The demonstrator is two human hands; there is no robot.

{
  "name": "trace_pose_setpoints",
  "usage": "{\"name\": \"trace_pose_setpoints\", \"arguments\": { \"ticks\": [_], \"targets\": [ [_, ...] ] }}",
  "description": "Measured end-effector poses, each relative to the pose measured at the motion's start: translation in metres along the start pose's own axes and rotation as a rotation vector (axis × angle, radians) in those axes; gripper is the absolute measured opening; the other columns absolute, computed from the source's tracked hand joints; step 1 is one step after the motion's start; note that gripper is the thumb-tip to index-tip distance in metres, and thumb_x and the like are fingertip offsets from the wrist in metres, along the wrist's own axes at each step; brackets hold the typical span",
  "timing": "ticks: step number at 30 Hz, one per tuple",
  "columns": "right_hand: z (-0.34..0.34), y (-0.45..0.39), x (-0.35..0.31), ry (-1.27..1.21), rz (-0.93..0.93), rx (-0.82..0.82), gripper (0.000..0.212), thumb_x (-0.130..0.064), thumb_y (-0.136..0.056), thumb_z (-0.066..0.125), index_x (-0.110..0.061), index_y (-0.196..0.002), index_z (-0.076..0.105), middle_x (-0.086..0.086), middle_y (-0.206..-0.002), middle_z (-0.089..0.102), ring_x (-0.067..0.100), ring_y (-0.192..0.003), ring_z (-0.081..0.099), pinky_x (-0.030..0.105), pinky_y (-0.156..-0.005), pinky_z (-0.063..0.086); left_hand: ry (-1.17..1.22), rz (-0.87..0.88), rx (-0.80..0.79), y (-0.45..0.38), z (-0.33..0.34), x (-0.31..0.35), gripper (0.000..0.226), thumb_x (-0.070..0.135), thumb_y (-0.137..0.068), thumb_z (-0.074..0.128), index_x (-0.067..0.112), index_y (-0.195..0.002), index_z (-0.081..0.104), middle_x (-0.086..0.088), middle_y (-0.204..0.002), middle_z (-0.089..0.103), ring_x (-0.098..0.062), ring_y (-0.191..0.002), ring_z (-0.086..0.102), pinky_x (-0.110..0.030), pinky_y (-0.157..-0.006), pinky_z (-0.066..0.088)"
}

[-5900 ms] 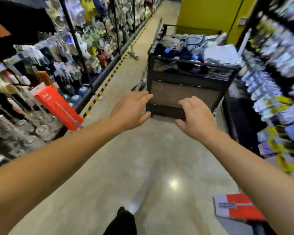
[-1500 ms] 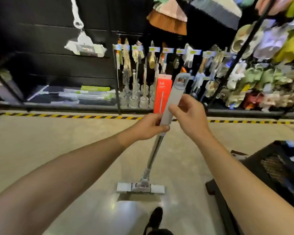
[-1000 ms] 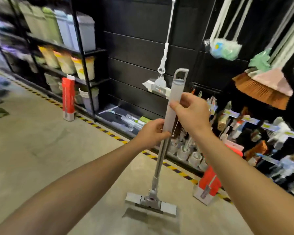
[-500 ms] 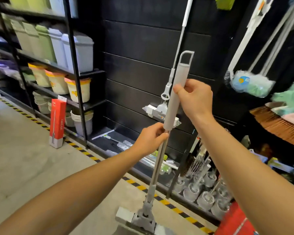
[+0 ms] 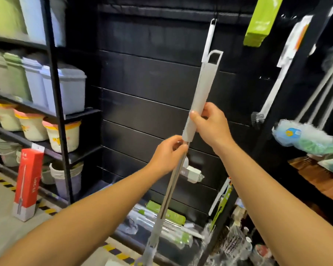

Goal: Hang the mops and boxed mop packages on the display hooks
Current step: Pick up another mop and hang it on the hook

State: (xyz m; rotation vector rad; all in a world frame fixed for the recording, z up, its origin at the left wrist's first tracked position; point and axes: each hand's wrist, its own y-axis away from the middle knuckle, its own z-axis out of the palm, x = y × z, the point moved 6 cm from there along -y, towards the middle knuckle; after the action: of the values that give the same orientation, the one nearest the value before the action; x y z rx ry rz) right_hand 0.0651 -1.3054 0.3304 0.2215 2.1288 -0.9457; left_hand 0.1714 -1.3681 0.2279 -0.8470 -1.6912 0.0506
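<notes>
Two hands on one mop, listed left to right. Red boxed mop package (image 5: 28,184): upright on the floor at your far left, just in front of the black shelf rack (image 5: 56,96) of bins and buckets, beside the striped floor edge. Your left hand (image 5: 168,154): fingers pinched round the metal pole just below the grey sleeve. Mop (image 5: 195,116): held tilted, loop end uppermost, near but below the hung white mop handle (image 5: 210,37) on the black slat wall (image 5: 146,93); bare wall lies to its left. Your right hand (image 5: 210,125): wrapped round the grey sleeve. Green box (image 5: 261,20) and dusters (image 5: 304,135): hanging at right, well apart.
</notes>
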Motion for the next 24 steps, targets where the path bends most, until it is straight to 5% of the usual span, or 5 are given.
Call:
{"name": "trace_pose_setpoints", "arguments": {
  "ticks": [8, 12, 16, 24],
  "targets": [
    [0.029, -0.117, 0.0, -0.047, -0.041, 0.116, 0.037, -0.039, -0.097, 0.062, -0.017, -0.126, 0.059, -0.009, -0.108, 0.061, 0.014, -0.1, 0.064, 0.035, -0.088, 0.058, -0.03, 0.049, 0.023, -0.127, -0.031, -0.002, 0.019, 0.029, -0.099, 0.055, 0.024, -0.116, 0.062, 0.009, -0.101, 0.065, -0.006, -0.092, 0.063, -0.023, -0.081, 0.051],
    [0.037, -0.171, -0.007, -0.068, -0.077, 0.16, 0.032, -0.039, -0.098, 0.06, -0.017, -0.122, 0.06, -0.007, -0.107, 0.062, 0.011, -0.097, 0.062, 0.018, -0.071, 0.051, -0.09, 0.101, 0.041, -0.185, -0.049, 0.005, 0.017, 0.031, -0.099, 0.054, 0.025, -0.111, 0.064, 0.006, -0.096, 0.067, -0.008, -0.082, 0.061, -0.029, -0.075, 0.054],
    [0.042, -0.22, -0.012, -0.052, -0.093, 0.188, 0.031, -0.039, -0.099, 0.059, -0.018, -0.121, 0.061, -0.005, -0.109, 0.063, 0.011, -0.097, 0.062, 0.018, -0.07, 0.049, -0.097, 0.13, 0.032, -0.237, -0.056, 0.009, 0.014, 0.032, -0.1, 0.053, 0.027, -0.11, 0.062, 0.007, -0.097, 0.064, -0.008, -0.083, 0.061, -0.031, -0.076, 0.057],
    [0.048, -0.309, -0.027, 0.075, -0.169, 0.318, 0.016, -0.038, -0.098, 0.059, -0.022, -0.096, 0.062, -0.013, -0.086, 0.062, 0.006, -0.08, 0.061, 0.022, -0.067, 0.05, 0.057, 0.194, -0.002, -0.334, -0.068, 0.014, 0.017, 0.033, -0.1, 0.053, 0.027, -0.11, 0.065, 0.006, -0.094, 0.065, -0.012, -0.086, 0.064, -0.036, -0.08, 0.06]
  ]
}}
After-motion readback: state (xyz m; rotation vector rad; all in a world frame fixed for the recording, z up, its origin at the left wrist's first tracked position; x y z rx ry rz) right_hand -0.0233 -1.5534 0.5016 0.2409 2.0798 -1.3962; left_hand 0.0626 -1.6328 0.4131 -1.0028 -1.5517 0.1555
